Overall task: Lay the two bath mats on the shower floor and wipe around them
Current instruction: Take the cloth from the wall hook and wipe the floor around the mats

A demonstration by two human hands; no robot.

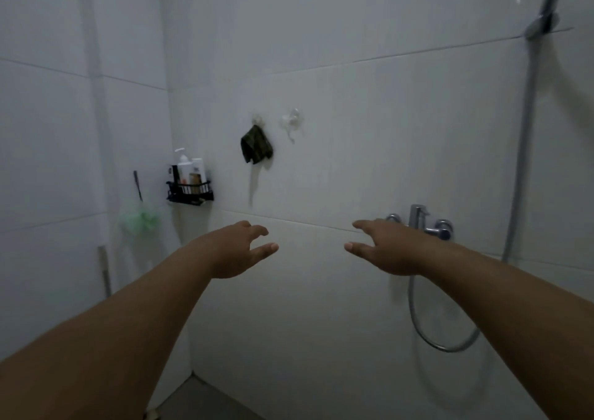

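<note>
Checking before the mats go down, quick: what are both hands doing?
Left hand: open, fingers loosely curled, holding nothing.
Right hand: open, fingers stretched forward, holding nothing.

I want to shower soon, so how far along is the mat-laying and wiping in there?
Nothing looks done: no bath mat shows, and only a small strip of shower floor is in view, bare. Nothing is in hand either; the left hand and right hand reach out empty, fingers spread, toward the tiled wall. A dark cloth hangs on that wall, untouched. Laying both mats and wiping around them appear left to do.
</note>
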